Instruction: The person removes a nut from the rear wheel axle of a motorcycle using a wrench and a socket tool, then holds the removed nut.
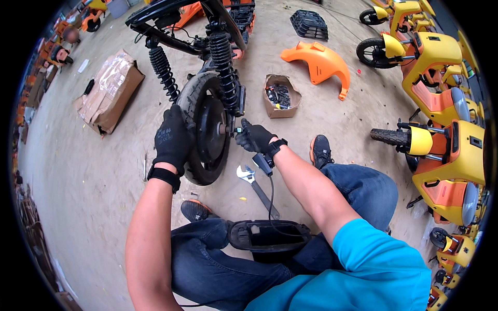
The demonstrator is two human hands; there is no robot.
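Note:
A scooter's rear wheel with a black tyre stands in front of me, below two black coil-spring shock absorbers. My left hand, in a black glove, presses against the tyre's left side, its fingers curled over the tread. At the right end of the axle, my gloved right hand is closed around a small part with a bit of metal showing; the fingers hide most of it. An adjustable wrench lies on the floor below my right hand.
An open cardboard box of small dark parts sits right of the wheel, near an orange fender and a black plastic crate. A taped carton lies left. Yellow scooters line the right. A black tray rests between my legs.

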